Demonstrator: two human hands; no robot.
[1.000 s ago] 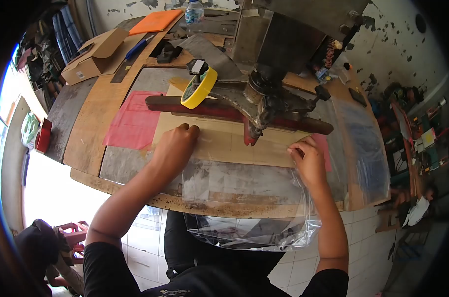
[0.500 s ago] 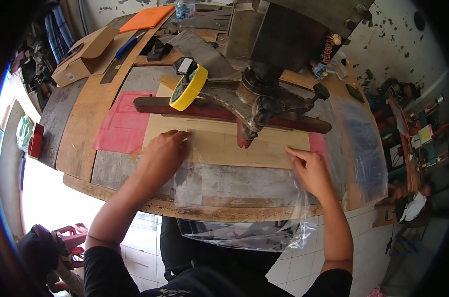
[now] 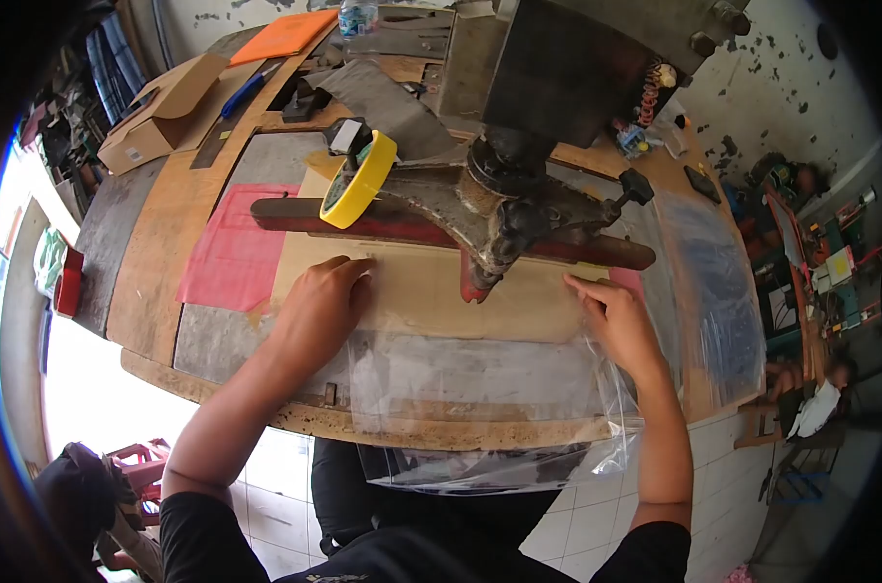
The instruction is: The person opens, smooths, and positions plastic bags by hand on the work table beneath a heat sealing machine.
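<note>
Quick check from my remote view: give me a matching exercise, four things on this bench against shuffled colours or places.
Things
1. Tape roll hung by the bar
2. Clear plastic sheet
3. Tan board
4. Flat folder-like item

Colours or places
A. Partly beneath the bar
B. Orange
C. Overhanging the table's near edge
D. Yellow

Pairs: 1-D, 2-C, 3-A, 4-B

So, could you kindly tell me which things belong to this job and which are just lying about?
Seemingly in use:
- plastic, with the left hand and right hand at it
- board, partly under the plastic
- press, above the board

Probably just lying about:
- box
- orange folder
- bottle
</note>
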